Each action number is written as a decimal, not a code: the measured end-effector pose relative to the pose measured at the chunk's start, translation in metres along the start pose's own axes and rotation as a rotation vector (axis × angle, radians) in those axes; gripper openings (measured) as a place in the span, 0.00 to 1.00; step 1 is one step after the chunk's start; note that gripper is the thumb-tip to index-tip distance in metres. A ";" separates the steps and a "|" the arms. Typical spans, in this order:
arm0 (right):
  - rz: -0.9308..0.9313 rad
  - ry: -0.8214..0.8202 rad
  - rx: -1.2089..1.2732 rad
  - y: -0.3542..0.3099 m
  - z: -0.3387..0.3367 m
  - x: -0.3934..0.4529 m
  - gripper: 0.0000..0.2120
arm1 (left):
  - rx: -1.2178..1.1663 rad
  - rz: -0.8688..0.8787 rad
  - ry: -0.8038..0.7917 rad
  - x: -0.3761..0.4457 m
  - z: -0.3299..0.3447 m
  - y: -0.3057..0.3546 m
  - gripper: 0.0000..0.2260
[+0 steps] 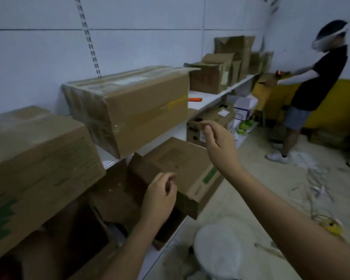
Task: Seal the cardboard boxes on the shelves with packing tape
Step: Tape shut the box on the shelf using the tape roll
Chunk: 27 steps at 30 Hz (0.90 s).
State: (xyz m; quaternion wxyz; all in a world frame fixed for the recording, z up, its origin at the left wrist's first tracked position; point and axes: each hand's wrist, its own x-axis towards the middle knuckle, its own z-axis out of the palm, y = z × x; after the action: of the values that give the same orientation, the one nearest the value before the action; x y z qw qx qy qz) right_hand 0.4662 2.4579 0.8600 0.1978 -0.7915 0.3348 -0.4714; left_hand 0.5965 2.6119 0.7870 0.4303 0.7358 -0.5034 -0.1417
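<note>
A: Boxes first. On the upper shelf [206, 102] the long box [129, 110] in the middle is already wrapped in clear tape over its top and left end. The big box [34, 158] at near left shows no tape that I can make out, though blur hides its seams.

B: And the lower shelf?

A: The open box [182, 174] sits there, tilted, one flap standing up at its left. No tape on it. I'd call that one left to do, and the far boxes [220, 71] at the right end look partly taped at best.

B: The hands?

A: The left hand [160, 195] is just in front of the open box, fingers loosely curled, thumb close to the fingertips; whether it touches the flap I cannot tell. The right hand [218, 142] is raised farther right, fingers bent, thumb and forefinger near each other as if pinching something thin. No tape strip is visible between them.

B: A tape roll?

A: A yellowish roll [330, 224] lies on the floor at right. A second person [309, 83] works at the far end.
</note>
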 end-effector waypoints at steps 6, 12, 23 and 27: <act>0.115 -0.131 -0.044 0.105 0.024 0.038 0.22 | -0.002 -0.126 -0.112 0.071 0.082 -0.018 0.17; 0.093 -0.197 -0.148 0.164 0.054 0.127 0.21 | 0.037 -0.032 -0.038 0.180 0.120 -0.014 0.19; 0.025 -0.339 -0.282 0.293 0.107 0.311 0.24 | 0.316 0.112 0.122 0.350 0.161 0.012 0.21; -0.088 -0.456 -0.352 0.351 0.145 0.374 0.26 | 0.676 0.158 0.232 0.406 0.190 0.017 0.24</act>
State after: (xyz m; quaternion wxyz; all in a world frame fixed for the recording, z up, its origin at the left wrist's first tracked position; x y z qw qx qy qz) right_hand 0.5970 1.9443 0.7995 0.1067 -0.9130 0.3238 -0.2242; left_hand 0.6477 2.1659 0.7795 0.2264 0.8064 -0.5251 0.1507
